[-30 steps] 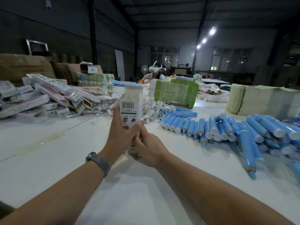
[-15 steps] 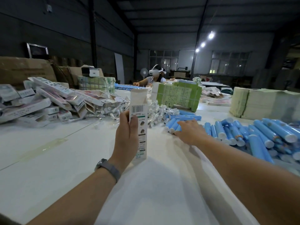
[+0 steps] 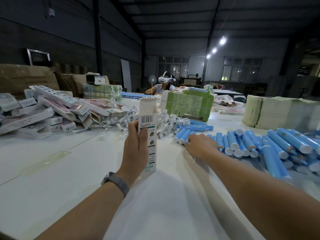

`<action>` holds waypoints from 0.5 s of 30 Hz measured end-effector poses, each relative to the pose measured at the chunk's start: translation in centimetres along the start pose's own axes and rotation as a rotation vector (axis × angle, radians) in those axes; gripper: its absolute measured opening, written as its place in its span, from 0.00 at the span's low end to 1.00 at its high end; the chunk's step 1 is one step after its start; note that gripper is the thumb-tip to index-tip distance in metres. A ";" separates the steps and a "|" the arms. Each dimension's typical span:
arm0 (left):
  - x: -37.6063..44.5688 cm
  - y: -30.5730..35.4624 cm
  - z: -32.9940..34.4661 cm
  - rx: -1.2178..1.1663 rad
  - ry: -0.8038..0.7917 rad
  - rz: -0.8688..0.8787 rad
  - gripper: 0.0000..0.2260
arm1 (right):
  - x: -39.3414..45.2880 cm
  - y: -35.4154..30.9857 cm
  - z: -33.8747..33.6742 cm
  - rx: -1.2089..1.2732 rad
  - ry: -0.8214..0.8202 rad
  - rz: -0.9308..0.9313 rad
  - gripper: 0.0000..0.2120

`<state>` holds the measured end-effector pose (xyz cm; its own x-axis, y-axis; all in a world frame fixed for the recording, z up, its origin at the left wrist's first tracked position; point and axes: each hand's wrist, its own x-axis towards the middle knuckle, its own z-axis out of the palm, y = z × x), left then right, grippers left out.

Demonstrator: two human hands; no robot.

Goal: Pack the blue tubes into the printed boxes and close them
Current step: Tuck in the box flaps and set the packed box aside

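The left hand [image 3: 136, 144] grips a box [image 3: 148, 134] upright, long axis vertical, its top flap open; what is inside cannot be seen. Just right of it, the right hand [image 3: 201, 147] rests with curled fingers on the near end of a row of tubes [image 3: 242, 144] lying flat, white caps mostly toward the person; whether it holds one is unclear.

Dim hall; three ceiling lamps [image 3: 214, 50] glare at upper right. Wide-angle bending at edges. Soft arm shadows on the white table [image 3: 52, 187].
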<state>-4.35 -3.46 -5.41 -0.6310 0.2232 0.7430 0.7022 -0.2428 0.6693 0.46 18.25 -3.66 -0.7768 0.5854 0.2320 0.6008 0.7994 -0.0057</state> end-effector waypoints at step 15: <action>-0.1 0.3 -0.3 -0.013 -0.003 -0.039 0.08 | -0.6 -1.3 -2.2 0.380 -0.300 0.213 0.15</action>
<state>-4.23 -3.86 -5.29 -0.6568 0.2356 0.7163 0.6727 -0.2462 0.6977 0.59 16.54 -1.69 -0.6985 0.7084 -0.1010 0.6835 0.6187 -0.3874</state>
